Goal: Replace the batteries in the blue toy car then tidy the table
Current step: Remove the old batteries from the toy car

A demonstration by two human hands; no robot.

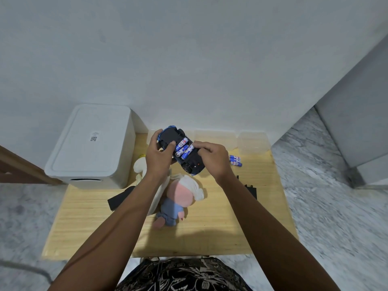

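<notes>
1. The blue toy car (pixel 180 152) is held upside down above the far middle of the wooden table (pixel 220 227), its dark underside facing the camera. Its long axis runs diagonally, from the far left end down to the near right end.
2. The left hand (pixel 160 158) wraps the car's far-left end, thumb laid over the chassis and fingers curled round the body: a firm, closed hold on the car.
3. The right hand (pixel 214 158) sits at the near-right half, fingertips pinched narrow against the right edge of the open battery bay. Whether it grips a cell or only presses on one I cannot tell.
4. The AA batteries in the bay (pixel 184 149) lie across the car's long axis, blue and white with silver ends, side by side. The right hand is the nearer to them; they lie just left of its fingertips.
5. The spare batteries (pixel 235 160) lie on the table just right of the right hand, apart from the car.
6. A black battery cover (pixel 253 191) appears to lie on the table near the right forearm, so the bay is not yet closed, I judge.
7. A plush doll (pixel 178 198) lies beneath the arms, and a white storage box (pixel 92 143) stands at the left.
</notes>
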